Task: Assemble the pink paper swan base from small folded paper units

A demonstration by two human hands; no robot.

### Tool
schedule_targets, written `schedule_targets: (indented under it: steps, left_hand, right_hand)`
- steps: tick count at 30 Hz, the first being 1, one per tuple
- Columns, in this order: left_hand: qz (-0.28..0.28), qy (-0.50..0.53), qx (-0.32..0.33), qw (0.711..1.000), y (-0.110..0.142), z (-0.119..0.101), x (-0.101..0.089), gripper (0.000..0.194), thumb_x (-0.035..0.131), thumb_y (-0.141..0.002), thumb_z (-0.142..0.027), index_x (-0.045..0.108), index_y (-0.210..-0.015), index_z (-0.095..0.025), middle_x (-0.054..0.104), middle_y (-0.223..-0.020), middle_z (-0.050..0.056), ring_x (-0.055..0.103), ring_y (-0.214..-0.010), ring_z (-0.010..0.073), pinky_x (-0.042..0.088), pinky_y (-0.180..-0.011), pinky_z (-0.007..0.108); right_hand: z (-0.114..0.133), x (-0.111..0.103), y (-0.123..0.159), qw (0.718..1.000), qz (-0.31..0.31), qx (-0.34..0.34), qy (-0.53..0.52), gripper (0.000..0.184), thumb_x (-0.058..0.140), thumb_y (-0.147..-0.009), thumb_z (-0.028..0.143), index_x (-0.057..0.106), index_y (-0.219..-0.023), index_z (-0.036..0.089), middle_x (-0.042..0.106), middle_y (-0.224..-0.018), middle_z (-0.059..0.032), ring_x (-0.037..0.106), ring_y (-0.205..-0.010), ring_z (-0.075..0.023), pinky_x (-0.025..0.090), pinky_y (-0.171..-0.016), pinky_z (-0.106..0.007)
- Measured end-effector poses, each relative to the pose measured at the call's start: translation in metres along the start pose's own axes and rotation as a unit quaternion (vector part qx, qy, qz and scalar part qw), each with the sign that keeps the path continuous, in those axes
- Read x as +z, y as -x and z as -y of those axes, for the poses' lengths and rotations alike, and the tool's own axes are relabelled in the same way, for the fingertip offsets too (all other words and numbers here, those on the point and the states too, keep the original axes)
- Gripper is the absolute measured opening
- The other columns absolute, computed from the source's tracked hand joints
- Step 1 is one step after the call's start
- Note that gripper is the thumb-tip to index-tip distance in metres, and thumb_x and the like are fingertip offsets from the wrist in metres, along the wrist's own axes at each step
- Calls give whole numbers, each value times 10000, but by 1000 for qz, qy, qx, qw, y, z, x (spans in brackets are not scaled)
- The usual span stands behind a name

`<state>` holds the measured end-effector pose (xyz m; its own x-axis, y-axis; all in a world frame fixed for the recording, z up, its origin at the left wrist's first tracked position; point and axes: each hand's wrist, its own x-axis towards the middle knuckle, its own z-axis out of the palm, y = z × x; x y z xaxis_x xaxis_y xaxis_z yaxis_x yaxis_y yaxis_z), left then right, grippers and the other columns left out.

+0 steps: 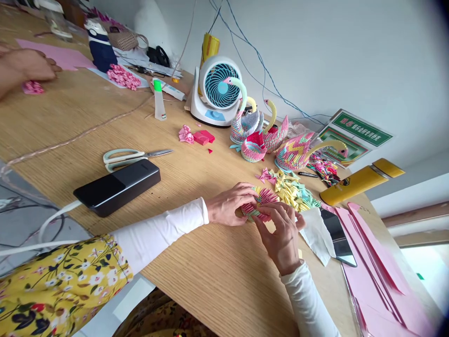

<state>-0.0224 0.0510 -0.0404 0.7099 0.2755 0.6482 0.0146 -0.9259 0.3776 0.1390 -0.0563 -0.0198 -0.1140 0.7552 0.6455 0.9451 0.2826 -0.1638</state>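
Two bare hands work closely together at a wooden table (210, 262), both on a round piece of interlocked folded paper (261, 199) in pink, yellow and green. The left hand (228, 206) grips its left side with bent fingers; the right hand (282, 231) pinches its near right side between thumb and fingers. Just beyond the piece lie loose folded paper pieces (291, 192) in yellow, pale green and pink. Farther back stand folded-paper swans (293, 152) with curved necks, a small round paper bowl (253, 147) among them, and a white desk fan (214, 105) with teal blades beside them. To the right of the right hand, a white tissue (317, 234) partly covers a dark phone (338, 236), next to pink paper sheets (379, 276); a yellow bottle (354, 185) is near the phone's far end. Left of the hands are a black power bank (117, 187) with a white cable plugged in, scissors (124, 157) just behind it, and a green-capped glue bottle (159, 105) standing upright. At the far left edge, another person's hand (24, 68) is above a small pink paper cluster (33, 87).
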Motion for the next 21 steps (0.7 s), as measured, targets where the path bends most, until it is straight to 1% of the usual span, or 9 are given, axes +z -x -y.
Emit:
schedule_targets:
  steps: [3, 5, 9, 12, 14, 16, 18, 19, 21]
  left_hand:
    - [5, 3, -7, 1000, 0, 0, 0, 290, 660, -667, -161, 595, -949, -156, 570, -1149, 124, 410, -1220, 293, 393, -1041, 445]
    - [7, 6, -11, 1000, 0, 1, 1, 300, 662, -661, -161, 594, -953, -161, 567, -1158, 123, 407, -1223, 295, 394, -1042, 444]
    - [1, 10, -7, 1000, 1, 0, 0, 302, 656, -661, -146, 593, -957, -157, 570, -1148, 125, 414, -1215, 292, 397, -1038, 437]
    - [3, 5, -7, 1000, 1, 0, -1, 298, 655, -658, -135, 599, -951, -144, 570, -1140, 130, 413, -1218, 293, 388, -1049, 426]
    - [12, 0, -7, 1000, 1, -1, -2, 324, 657, -651, -124, 601, -970, -147, 566, -1148, 123, 403, -1229, 293, 378, -1059, 427]
    - [18, -6, -9, 1000, 1, -3, -3, 334, 654, -651, -106, 601, -978, -150, 562, -1152, 115, 397, -1234, 290, 372, -1065, 427]
    - [20, -15, -16, 1000, 0, -5, -5, 314, 651, -662, -91, 599, -968, -136, 563, -1145, 119, 403, -1223, 287, 368, -1069, 418]
    - [20, -20, -19, 999, 0, -7, -5, 298, 649, -669, -87, 598, -960, -128, 563, -1140, 122, 406, -1215, 286, 367, -1070, 412]
    - [20, -29, -25, 999, 0, -11, -6, 274, 652, -687, -93, 599, -955, -123, 565, -1127, 121, 411, -1202, 282, 369, -1068, 403]
  right_hand:
    - [1, -2, -2, 1000, 9, 4, 10, 105, 641, -829, 317, 666, -901, 245, 697, -931, -16, 559, -1003, -232, 210, -940, -422]
    - [1, -2, -3, 1000, 14, 0, 4, 90, 642, -829, 305, 665, -893, 246, 697, -925, -4, 560, -1008, -224, 203, -948, -419]
    - [0, -1, -1, 1000, 26, -1, -9, 105, 640, -825, 299, 663, -912, 244, 698, -933, -8, 562, -1002, -229, 244, -947, -424]
    - [-2, -5, 0, 998, 39, 19, -36, 233, 650, -810, 339, 648, -1023, 243, 689, -989, -33, 563, -1004, -243, 313, -916, -420]
    - [-7, -11, 1, 997, 17, 54, -58, 301, 636, -814, 366, 629, -1085, 235, 678, -1031, -54, 568, -1011, -248, 358, -896, -414]
    - [-15, -17, 0, 990, -41, 112, -72, 292, 599, -839, 369, 628, -1088, 220, 673, -1045, -71, 583, -1006, -242, 394, -886, -403]
    - [-27, -21, -1, 978, -99, 165, -83, 270, 561, -862, 361, 633, -1066, 199, 679, -1026, -82, 608, -978, -230, 430, -866, -380]
    - [-35, -22, -2, 972, -115, 185, -84, 270, 551, -865, 359, 633, -1059, 189, 684, -1007, -86, 622, -951, -225, 447, -849, -368]
    - [-52, -22, -3, 970, -112, 207, -67, 269, 546, -857, 358, 638, -1039, 183, 695, -970, -84, 647, -872, -214, 473, -803, -349]
